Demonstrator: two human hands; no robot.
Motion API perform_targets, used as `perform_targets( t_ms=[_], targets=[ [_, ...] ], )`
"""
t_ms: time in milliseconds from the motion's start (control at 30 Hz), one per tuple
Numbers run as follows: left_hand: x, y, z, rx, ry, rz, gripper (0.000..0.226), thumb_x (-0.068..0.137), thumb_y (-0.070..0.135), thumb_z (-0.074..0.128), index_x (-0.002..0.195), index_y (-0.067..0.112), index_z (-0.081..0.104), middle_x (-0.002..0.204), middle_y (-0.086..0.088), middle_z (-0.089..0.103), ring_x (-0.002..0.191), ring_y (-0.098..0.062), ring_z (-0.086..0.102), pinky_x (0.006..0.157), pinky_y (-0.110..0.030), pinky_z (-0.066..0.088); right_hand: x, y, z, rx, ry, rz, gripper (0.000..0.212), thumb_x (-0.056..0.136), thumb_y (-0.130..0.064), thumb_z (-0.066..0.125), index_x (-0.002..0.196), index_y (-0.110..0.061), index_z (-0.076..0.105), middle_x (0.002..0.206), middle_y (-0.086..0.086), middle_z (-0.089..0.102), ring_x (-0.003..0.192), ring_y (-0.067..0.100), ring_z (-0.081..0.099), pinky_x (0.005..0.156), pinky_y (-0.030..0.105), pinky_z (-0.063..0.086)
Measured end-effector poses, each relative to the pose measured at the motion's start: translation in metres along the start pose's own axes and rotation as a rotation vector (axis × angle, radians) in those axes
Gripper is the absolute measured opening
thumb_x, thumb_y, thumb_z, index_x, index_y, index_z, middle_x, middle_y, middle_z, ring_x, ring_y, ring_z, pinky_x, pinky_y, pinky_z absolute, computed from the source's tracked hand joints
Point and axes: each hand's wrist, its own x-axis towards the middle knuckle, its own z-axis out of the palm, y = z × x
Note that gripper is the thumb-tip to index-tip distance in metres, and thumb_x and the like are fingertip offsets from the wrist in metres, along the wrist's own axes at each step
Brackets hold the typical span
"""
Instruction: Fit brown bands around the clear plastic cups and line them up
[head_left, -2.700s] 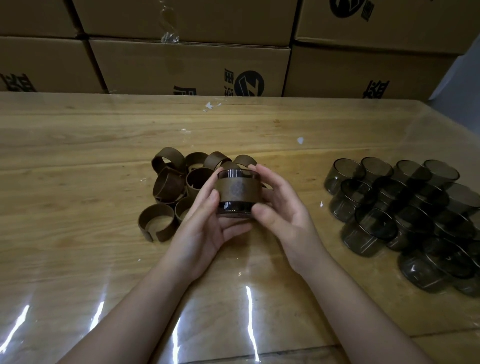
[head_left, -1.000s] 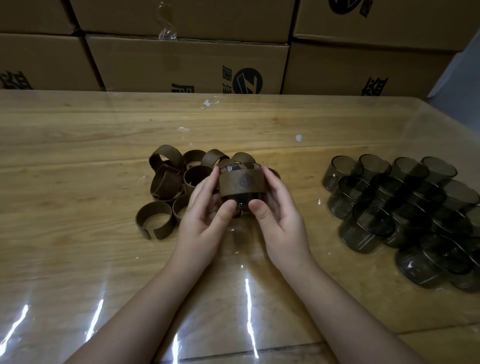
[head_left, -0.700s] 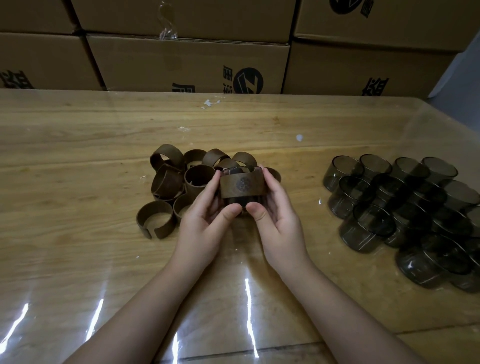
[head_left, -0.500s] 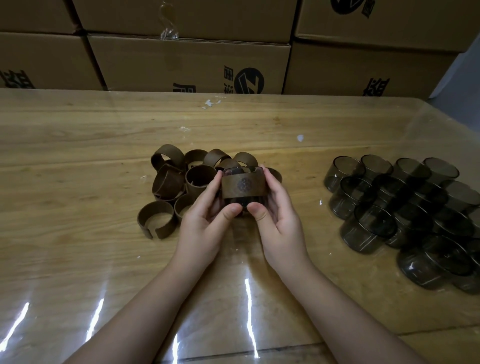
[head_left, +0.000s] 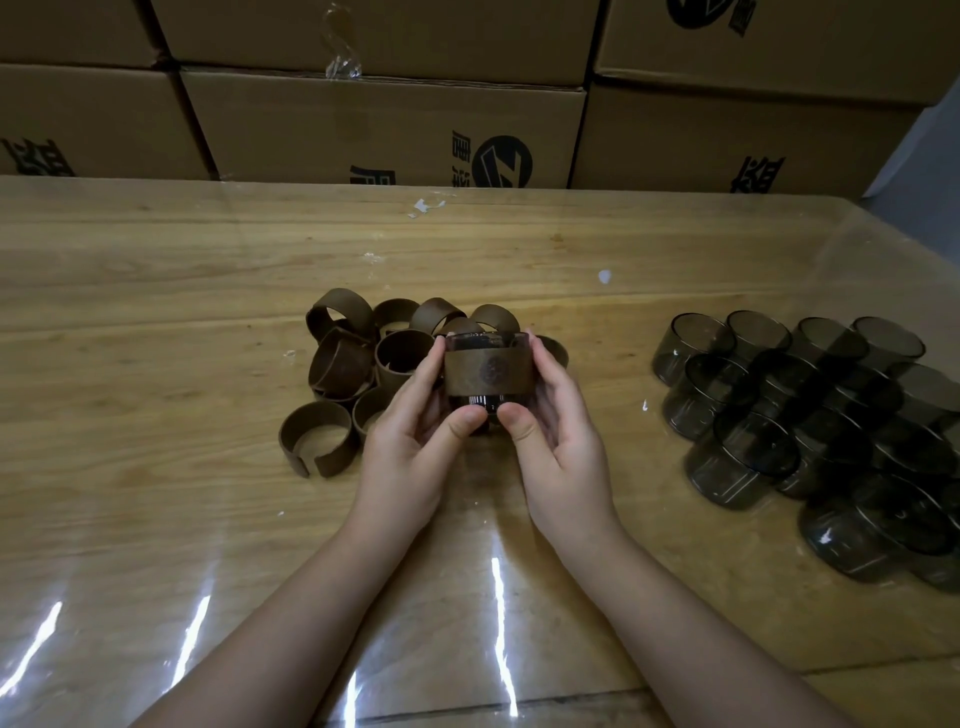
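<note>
While gripped from both sides, sits between left hand (head_left: 410, 441) and right hand (head_left: 556, 436): 1 clear cup (head_left: 487, 340), rim up, brown band (head_left: 488, 371) wrapped round its middle, round stamped mark facing the camera. Left fingers curled against the band's left side, thumb under the cup's lower edge. Right fingers curled against the right side, thumb likewise beneath, thumb tips nearly meeting. Cannot tell whether lifted or resting on the table (head_left: 156, 312).

Just behind and left of the cup: pile of loose brown bands (head_left: 353, 364), some upright, some tipped. 1 split band (head_left: 317, 441) at the pile's near-left edge, gap toward the camera.

Well to the right: cluster of bare smoky cups (head_left: 810, 405), packed close together.

Along the table's far edge: stacked cardboard boxes (head_left: 384, 124), black print.
</note>
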Motion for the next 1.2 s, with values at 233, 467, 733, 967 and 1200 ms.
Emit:
perform_targets(
  t_ms=[233, 467, 733, 967, 1200],
  targets=[
    [0.001, -0.002, 0.001, -0.108, 0.030, 0.017, 0.059, 0.079, 0.013, 0.059, 0.134, 0.019, 0.038, 0.127, 0.017, 0.052, 0.114, 0.005, 0.057, 0.089, -0.011, 0.045, 0.002, -0.002, 0.000, -0.016, 0.008, 0.071, 0.057, 0.080, -0.047, 0.062, 0.132, -0.036, 0.041, 0.116, -0.029, 0.063, 0.112, -0.003, 0.060, 0.088, 0.014, 0.048],
    [0.001, -0.004, 0.001, -0.093, 0.019, 0.002, 0.062, 0.078, 0.018, 0.061, 0.136, 0.020, 0.038, 0.130, 0.014, 0.051, 0.113, 0.009, 0.056, 0.087, -0.007, 0.044, 0.003, -0.002, -0.003, -0.070, 0.024, 0.086, 0.048, 0.076, -0.058, 0.061, 0.122, -0.048, 0.048, 0.120, -0.014, 0.063, 0.108, 0.002, 0.062, 0.086, 0.020, 0.049],
    [0.004, -0.012, -0.004, 0.042, 0.016, 0.014, 0.059, 0.081, 0.037, 0.069, 0.130, 0.052, 0.039, 0.129, -0.004, 0.051, 0.106, -0.014, 0.064, 0.087, -0.035, 0.056, 0.003, -0.002, -0.004, -0.026, 0.034, 0.070, 0.056, 0.078, -0.045, 0.067, 0.130, -0.040, 0.045, 0.122, -0.016, 0.062, 0.108, -0.003, 0.062, 0.085, 0.013, 0.048],
    [0.004, -0.016, -0.003, 0.037, 0.015, 0.029, 0.062, 0.077, 0.042, 0.065, 0.133, 0.048, 0.039, 0.131, -0.006, 0.051, 0.108, -0.016, 0.063, 0.085, -0.035, 0.056, 0.004, 0.000, -0.004, 0.003, 0.033, 0.047, 0.053, 0.083, -0.022, 0.066, 0.129, -0.037, 0.046, 0.131, -0.006, 0.058, 0.117, 0.002, 0.059, 0.089, 0.016, 0.048],
    [0.002, -0.010, 0.000, -0.080, 0.088, 0.055, 0.055, 0.078, 0.016, 0.072, 0.120, 0.033, 0.040, 0.122, -0.004, 0.054, 0.106, -0.009, 0.063, 0.079, -0.019, 0.052, 0.005, 0.002, -0.006, -0.098, 0.012, -0.045, 0.064, 0.082, -0.011, 0.068, 0.132, -0.044, 0.046, 0.134, -0.009, 0.050, 0.118, 0.004, 0.056, 0.089, 0.018, 0.049]
  ],
)
